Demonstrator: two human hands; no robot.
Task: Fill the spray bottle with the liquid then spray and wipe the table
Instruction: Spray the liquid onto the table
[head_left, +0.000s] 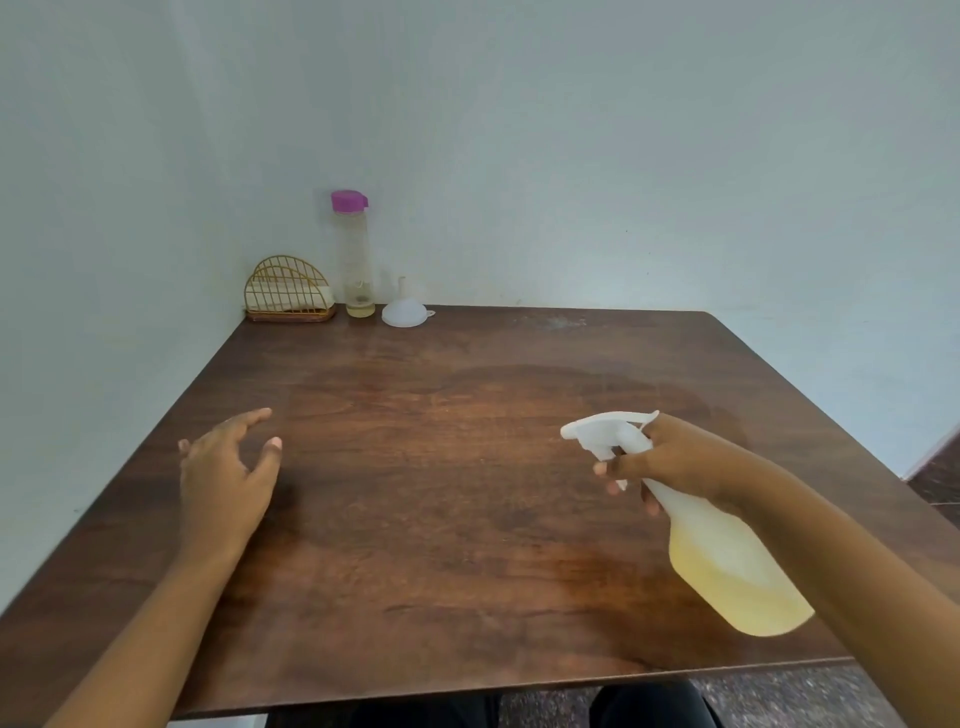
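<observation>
Gripping a translucent spray bottle (727, 571) of yellow liquid at four o'clock, the right hand (675, 462) is hiding its neck; the left hand (223, 483) is spreading its fingers over the wood-grain table (441, 519).

The left forearm (156, 623) reaches forward, and the left hand (228, 470) is held palm-down over the worktop (441, 493). Its fingers are spread and loosely bent, its thumb is out to the side, and it holds nothing. The right forearm (857, 571) angles inward. The right hand (680, 460) grips the neck of the spray bottle (727, 566), fingers curled at the trigger.
</observation>
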